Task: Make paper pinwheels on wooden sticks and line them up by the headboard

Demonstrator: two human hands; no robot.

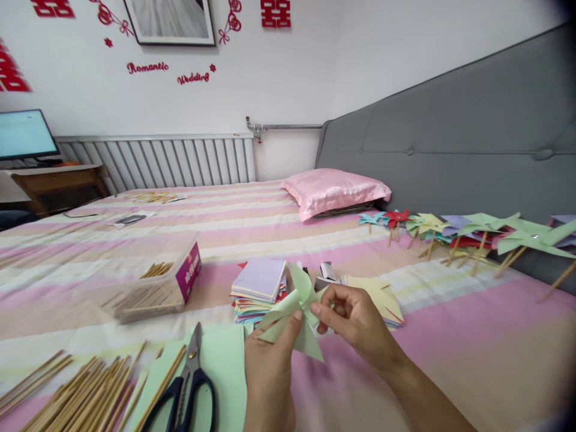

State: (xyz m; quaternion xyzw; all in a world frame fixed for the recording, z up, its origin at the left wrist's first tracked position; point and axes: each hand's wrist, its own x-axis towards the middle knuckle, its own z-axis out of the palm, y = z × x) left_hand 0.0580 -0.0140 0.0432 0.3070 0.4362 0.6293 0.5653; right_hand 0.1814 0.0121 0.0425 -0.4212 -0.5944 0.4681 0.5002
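Note:
Between my hands is a pale green paper pinwheel (310,342), its corners curled in toward the middle. My left hand (274,366) grips it from below, with the thumb pressed near its centre. My right hand (355,318) pinches at the right side of that centre; whether a small pin is between the fingertips I cannot make out. Just behind them sits a stack of coloured paper squares (258,282). Pale yellow paper sheets (382,300) lie beyond my right hand. Scissors (191,372) with dark handles rest on green paper (229,372) to the left of my left hand.
Several wooden sticks (85,396) lie at the front left. A clear plastic box (153,294) with more sticks stands behind them. Finished pinwheels on sticks (486,225) line the grey headboard (450,138). A pink pillow (335,189) and a phone (130,220) lie farther back.

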